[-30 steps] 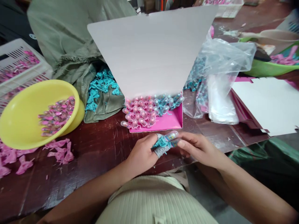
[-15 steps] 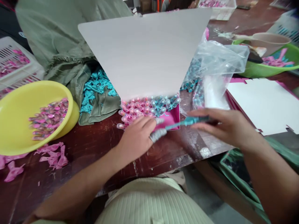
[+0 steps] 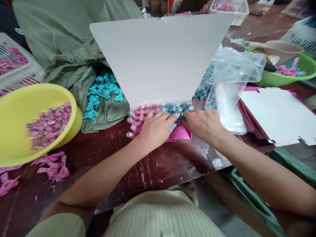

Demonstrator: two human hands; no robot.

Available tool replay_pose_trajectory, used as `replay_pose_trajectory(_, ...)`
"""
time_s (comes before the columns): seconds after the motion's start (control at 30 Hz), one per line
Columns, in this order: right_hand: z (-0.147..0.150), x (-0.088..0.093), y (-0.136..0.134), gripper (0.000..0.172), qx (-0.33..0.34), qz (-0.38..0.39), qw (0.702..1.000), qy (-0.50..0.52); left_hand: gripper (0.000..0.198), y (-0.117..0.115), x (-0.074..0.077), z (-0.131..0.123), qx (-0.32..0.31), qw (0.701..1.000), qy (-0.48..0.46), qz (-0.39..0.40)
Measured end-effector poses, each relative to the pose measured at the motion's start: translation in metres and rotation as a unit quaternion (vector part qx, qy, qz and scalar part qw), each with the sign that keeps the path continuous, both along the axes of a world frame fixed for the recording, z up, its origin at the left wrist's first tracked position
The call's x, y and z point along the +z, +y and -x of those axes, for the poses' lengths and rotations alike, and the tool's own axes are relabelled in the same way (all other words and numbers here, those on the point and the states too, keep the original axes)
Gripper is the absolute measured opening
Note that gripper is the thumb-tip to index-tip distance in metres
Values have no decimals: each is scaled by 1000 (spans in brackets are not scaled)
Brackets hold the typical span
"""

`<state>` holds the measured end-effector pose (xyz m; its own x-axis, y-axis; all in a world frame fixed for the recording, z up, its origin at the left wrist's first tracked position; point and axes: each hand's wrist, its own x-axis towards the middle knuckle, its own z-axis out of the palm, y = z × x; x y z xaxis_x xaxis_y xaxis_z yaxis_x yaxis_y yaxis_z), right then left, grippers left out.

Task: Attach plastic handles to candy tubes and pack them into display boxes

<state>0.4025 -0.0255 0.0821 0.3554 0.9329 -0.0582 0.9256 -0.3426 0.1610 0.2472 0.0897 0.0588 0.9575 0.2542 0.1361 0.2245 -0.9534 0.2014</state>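
An open pink box [image 3: 181, 134] stands before me, its large white lid [image 3: 160, 59] raised at the back. Inside are rows of pink toys with clear rounded tips [image 3: 134, 120] on the left and blue ones [image 3: 175, 107] at the back right. My left hand [image 3: 158, 126] lies over the box with fingers apart, touching the toys; silvery tape wraps its thumb and one fingertip. My right hand [image 3: 202, 121] reaches in at the right wall with fingers curled down among the blue toys. Its fingertips, and whatever they hold, are hidden.
A yellow basin [image 3: 74, 118] holds small pink pieces, with pink parts [image 3: 55, 166] beside it. Teal parts [image 3: 101, 92] lie on green cloth behind. At right are a clear plastic bag [image 3: 237, 65], flat white-and-pink box sheets [image 3: 274, 115] and a green basin [image 3: 274, 76].
My right hand has moved left and down into the box; the slim teal toy it held no longer shows in it. The left hand stays over the box, shifted slightly.
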Motion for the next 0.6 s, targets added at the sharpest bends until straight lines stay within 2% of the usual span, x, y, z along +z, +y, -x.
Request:
replay_pose_trajectory(0.07, -1, 0, 5, 21, 1, -8, 1000, 4, 35, 0, 1, 1, 4, 1000, -2, 9)
replay_pose_trajectory(0.17, -6, 0, 0, 36, 30, -46, 998, 25, 34, -2, 8, 11, -5, 999, -25, 35)
replay_pose_trajectory(0.27, -16, -7, -9, 27, 65, -98, 991, 56, 27, 0, 17, 30, -5, 993, -108, 51)
replay_pose_trajectory(0.33, -22, -20, -11, 23, 65, -127, 989, 45, 27, 11, 20, 47, 30, 982, -182, 43)
replay_pose_trajectory(0.4, -23, -33, -8, 26, 58, -137, 989, 21, 30, 37, 16, 69, 108, 962, -251, 10)
replay_pose_trajectory(0.5, -20, -43, -3, 33, 67, -118, 991, 7, 32, 97, -1, 104, 258, 914, -311, -44)
replay_pose_trajectory(0.6, -17, -38, -4, 44, 83, -134, 987, 41, 35, 167, -24, 125, 381, 893, -235, -44)
